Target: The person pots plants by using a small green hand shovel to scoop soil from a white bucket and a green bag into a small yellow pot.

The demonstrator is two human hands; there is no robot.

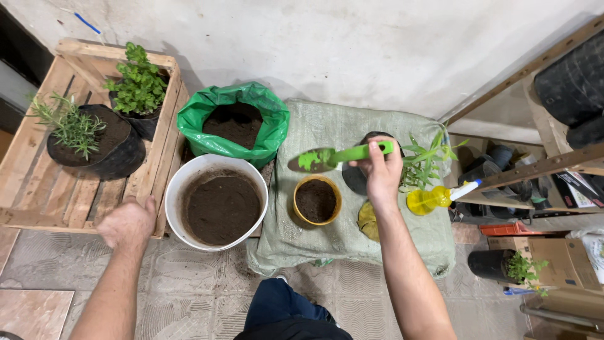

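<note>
Head camera, looking down: a green trowel is clasped by its handle in the right hand, fingers wrapped tight round it, and its soil-smeared blade points toward nine o'clock. It hovers just above a small yellow pot of soil, which sits at six o'clock from the blade on a pale green woven sack. At nine o'clock from that pot stands a white bucket holding dark soil, and at twelve o'clock from the bucket a green bag of soil stands open. The left hand is curled loosely shut, holding nothing, at nine o'clock from the bucket, near its rim, over the edge of a wooden crate. A yellow spray bottle lies at three o'clock from the right hand.
</note>
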